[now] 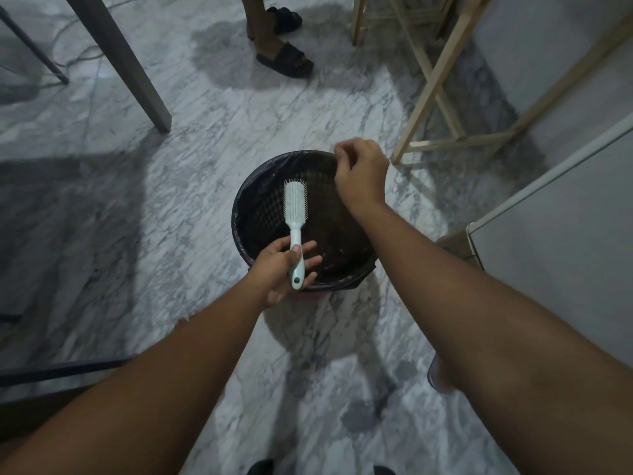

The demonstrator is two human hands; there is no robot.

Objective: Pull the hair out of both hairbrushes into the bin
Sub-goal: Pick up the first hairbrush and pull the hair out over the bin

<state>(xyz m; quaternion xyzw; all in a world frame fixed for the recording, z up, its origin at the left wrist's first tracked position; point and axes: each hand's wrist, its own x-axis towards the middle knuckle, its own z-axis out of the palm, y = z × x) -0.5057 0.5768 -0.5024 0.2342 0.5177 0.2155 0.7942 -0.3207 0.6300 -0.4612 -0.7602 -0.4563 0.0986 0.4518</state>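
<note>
My left hand (279, 269) is at the near rim of the bin (239, 214), thumb pressing the handle of the brush (295, 214) against my partly spread fingers. The brush is over the bin's opening, left of its centre. Its long axis runs from the near rim toward the far rim, with the handle end nearest me and the bristle head pointing away; the bristles face up and slightly right. My right hand (359, 173) is above the bin's far right rim, fingers curled in with the tips pinched together; whether any hair is between them is too fine to tell. To do this step well, I judge I should keep the brush head inside the bin's outline, pinch hair at the bristle roots, pull along the bristles and release only over the bin's opening.
</note>
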